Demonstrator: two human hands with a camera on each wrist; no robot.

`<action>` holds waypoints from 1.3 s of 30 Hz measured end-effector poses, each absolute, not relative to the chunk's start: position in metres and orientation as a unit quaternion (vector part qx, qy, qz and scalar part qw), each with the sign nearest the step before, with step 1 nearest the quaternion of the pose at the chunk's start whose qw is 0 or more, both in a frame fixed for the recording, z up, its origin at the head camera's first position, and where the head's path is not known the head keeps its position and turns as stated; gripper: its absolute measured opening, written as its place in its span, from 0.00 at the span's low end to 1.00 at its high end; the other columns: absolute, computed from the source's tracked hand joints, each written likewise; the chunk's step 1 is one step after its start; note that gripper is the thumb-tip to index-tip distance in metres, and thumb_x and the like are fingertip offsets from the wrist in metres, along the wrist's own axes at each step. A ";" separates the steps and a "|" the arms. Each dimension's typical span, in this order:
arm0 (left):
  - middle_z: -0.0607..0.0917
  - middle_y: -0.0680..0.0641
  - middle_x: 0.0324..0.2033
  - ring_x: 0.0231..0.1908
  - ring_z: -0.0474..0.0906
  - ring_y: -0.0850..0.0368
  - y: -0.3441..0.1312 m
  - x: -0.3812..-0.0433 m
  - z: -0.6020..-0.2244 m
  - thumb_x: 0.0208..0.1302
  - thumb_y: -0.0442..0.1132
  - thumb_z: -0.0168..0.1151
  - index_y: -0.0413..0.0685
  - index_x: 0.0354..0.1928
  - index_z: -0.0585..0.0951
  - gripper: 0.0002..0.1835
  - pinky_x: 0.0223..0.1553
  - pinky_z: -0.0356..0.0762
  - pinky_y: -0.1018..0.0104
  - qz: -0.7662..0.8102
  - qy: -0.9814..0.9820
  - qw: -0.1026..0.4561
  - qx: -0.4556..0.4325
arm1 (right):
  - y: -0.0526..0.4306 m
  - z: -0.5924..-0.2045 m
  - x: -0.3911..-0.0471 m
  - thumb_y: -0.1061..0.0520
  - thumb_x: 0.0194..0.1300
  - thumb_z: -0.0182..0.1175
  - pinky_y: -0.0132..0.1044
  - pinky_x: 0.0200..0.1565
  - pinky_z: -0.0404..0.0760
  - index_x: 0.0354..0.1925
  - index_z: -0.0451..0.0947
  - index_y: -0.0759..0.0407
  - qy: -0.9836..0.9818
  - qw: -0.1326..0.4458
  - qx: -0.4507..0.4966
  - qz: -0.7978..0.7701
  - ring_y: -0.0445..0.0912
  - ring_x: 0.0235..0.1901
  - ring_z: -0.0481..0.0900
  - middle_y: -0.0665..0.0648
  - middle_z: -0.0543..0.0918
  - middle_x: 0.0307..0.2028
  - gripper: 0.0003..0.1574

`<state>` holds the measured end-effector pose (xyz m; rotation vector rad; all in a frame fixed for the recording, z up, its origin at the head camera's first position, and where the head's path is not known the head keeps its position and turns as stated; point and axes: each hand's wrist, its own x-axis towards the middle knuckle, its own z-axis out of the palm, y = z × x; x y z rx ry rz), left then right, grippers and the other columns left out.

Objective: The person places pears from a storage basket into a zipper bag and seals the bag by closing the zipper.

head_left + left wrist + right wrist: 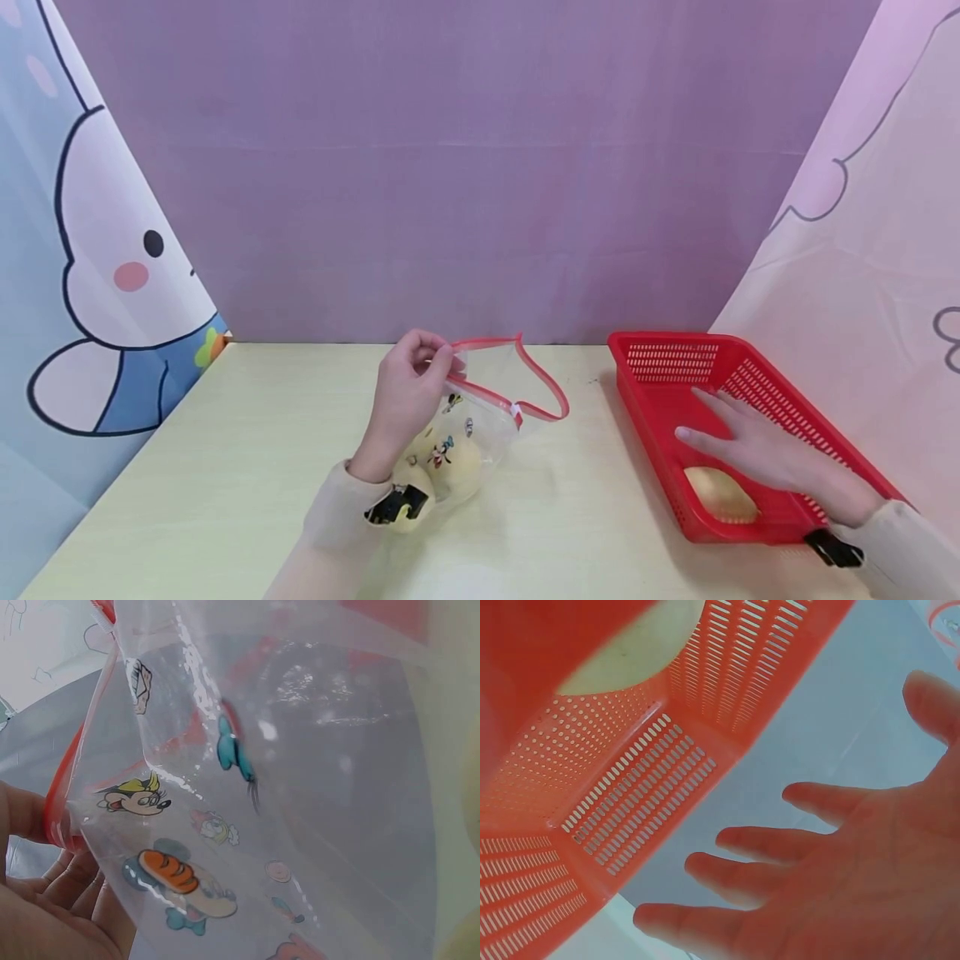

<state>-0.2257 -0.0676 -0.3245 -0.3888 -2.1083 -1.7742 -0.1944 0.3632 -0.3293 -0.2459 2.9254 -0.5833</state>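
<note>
My left hand (408,400) pinches the red-edged rim of a clear zip bag (495,433) between thumb and fingers. The bag stands on the table with its mouth spread wide and a white-and-red slider at one corner. Cartoon figures (135,801) are printed on its side. Pale yellow round things (457,468) lie at its bottom, partly behind my wrist. My right hand (772,446) hovers over the red basket (656,425) with fingers spread, holding nothing. Under it, at the basket's near end, lies a smooth yellow oval thing (722,493), like a fruit.
The basket has slotted walls and stands on the right of the pale wooden table (225,467). A purple cloth (480,175) hangs behind the table. Printed cloths flank it, with a white cartoon animal (112,233) on the left one.
</note>
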 end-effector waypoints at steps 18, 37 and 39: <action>0.88 0.43 0.32 0.31 0.85 0.53 -0.066 -0.226 -0.324 0.75 0.34 0.57 0.42 0.42 0.77 0.03 0.33 0.84 0.65 -0.624 -0.748 0.179 -0.139 | 0.364 -0.353 -0.189 0.27 0.61 0.63 0.70 0.48 0.79 0.78 0.49 0.64 0.967 0.125 -0.052 -0.215 0.74 0.63 0.62 0.76 0.59 0.69 0.66; 0.88 0.44 0.31 0.30 0.85 0.52 -0.066 -0.227 -0.326 0.75 0.34 0.57 0.42 0.42 0.77 0.03 0.33 0.85 0.64 -0.625 -0.746 0.181 -0.142 | 0.375 -0.377 -0.198 0.34 0.55 0.71 0.54 0.48 0.82 0.76 0.60 0.58 0.944 0.219 -0.058 -0.240 0.52 0.53 0.74 0.58 0.75 0.60 0.61; 0.88 0.44 0.31 0.30 0.85 0.53 -0.067 -0.227 -0.326 0.75 0.34 0.57 0.42 0.42 0.77 0.03 0.33 0.85 0.65 -0.623 -0.747 0.182 -0.143 | 0.375 -0.377 -0.199 0.35 0.56 0.71 0.55 0.49 0.81 0.75 0.61 0.58 0.940 0.228 -0.066 -0.246 0.51 0.53 0.74 0.57 0.76 0.60 0.59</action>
